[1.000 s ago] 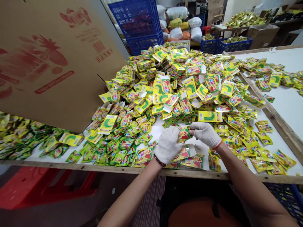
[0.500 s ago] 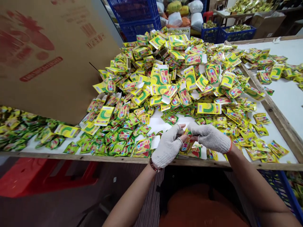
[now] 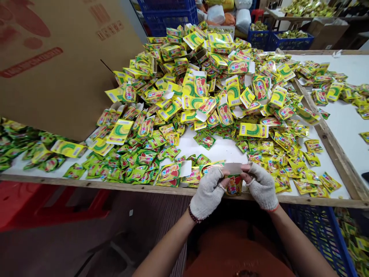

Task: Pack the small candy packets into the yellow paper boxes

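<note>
Between my hands is a small printed candy box (image 3: 234, 185), its grey-white flap standing up at the top. My left hand (image 3: 208, 192), in a white fingerless-tipped glove, grips the box's left side. My right hand (image 3: 262, 186), gloved the same way, pinches the flap and right edge. Beside my left hand lie more flat boxes, one with a white open flap (image 3: 186, 168). Green candy packets (image 3: 144, 157) are spread to the left, and yellow packets (image 3: 288, 169) to the right. Behind them rises a big heap of yellow-green boxes (image 3: 207, 84).
A large brown carton (image 3: 63, 77) stands at the left on the table. A wooden strip (image 3: 325, 134) divides the tabletop on the right. Below are a red stool (image 3: 25, 204) and a blue crate (image 3: 314, 231). Stacked blue crates (image 3: 170, 23) stand at the back.
Both hands have moved slightly down toward the table edge. The box between them has turned more upright, and its flap now shows raised. The view has shifted a little.
</note>
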Demonstrator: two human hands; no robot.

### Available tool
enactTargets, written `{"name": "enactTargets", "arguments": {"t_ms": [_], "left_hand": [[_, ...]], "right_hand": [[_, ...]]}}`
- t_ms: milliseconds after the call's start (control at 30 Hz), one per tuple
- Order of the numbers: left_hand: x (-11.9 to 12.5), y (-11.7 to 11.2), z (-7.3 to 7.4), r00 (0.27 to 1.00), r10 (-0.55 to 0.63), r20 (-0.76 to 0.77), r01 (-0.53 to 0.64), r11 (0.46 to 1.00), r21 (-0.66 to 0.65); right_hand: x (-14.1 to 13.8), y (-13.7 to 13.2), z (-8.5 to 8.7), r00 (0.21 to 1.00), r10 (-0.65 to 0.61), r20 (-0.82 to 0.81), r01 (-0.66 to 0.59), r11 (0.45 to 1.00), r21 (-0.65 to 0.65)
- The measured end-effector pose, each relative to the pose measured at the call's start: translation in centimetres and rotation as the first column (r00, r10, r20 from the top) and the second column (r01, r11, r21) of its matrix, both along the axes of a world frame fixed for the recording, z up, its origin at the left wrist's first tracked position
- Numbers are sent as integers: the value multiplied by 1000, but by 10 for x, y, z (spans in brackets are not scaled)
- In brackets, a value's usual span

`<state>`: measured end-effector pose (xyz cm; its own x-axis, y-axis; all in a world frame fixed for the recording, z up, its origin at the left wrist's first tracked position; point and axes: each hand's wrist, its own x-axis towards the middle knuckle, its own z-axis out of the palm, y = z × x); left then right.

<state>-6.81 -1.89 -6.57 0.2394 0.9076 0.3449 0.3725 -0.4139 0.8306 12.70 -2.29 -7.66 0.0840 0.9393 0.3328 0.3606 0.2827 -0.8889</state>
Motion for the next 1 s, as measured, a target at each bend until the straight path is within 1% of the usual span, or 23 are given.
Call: {"name": "enactTargets", "arguments": {"t_ms": [100, 200, 300, 367, 433, 500, 533, 567, 667, 733, 767, 833, 933, 1000], "left_hand": [[0, 3, 7, 1000, 14, -1, -14, 1000, -16], [2, 2, 8, 999, 30, 40, -29, 998, -47], [5, 0, 6, 998, 2, 66, 4, 996, -93], [6, -1, 5, 991, 1, 132, 21, 986, -165], [7, 0, 6, 974, 14, 227, 45, 966, -256], [5, 3, 8, 966, 6, 259, 75, 951, -301], [3, 4, 10, 973, -13, 232, 82, 953, -292], [1, 6, 11, 982, -36, 184, 85, 961, -265], [-4, 9, 15, 994, -83, 72, 92, 987, -128], [-6, 10, 19, 993, -97, 67, 102, 993, -63], [-6, 9, 21, 992, -102, 73, 106, 993, -52], [-7, 8, 26, 991, -113, 77, 119, 990, -76], [-6, 7, 34, 992, -107, 64, 117, 979, -167], [-6, 6, 37, 994, -94, 51, 103, 974, -203]], "right_hand": [[-2, 2, 3, 997, 10, 72, -17, 995, 98], [-6, 1, 5, 996, 56, 73, -64, 992, 113], [-11, -2, 7, 993, 109, 53, -111, 993, 36], [-13, -3, 7, 993, 119, 18, -118, 992, -36], [-14, -2, 8, 991, 114, -73, -120, 989, -89], [-13, -1, 8, 985, 94, -147, -111, 987, -114], [-12, 0, 8, 986, 95, -136, -111, 987, -116], [-10, 0, 9, 991, 104, -89, -114, 988, -107], [-5, 0, 14, 978, 172, 114, -171, 985, -20], [-3, -2, 19, 965, 197, 172, -207, 977, 44], [-2, -3, 22, 963, 200, 181, -214, 975, 61], [-2, -5, 26, 961, 196, 194, -210, 976, 53], [-2, -7, 30, 961, 191, 201, -194, 981, -6], [-3, -7, 30, 963, 186, 196, -184, 983, -28]]}}
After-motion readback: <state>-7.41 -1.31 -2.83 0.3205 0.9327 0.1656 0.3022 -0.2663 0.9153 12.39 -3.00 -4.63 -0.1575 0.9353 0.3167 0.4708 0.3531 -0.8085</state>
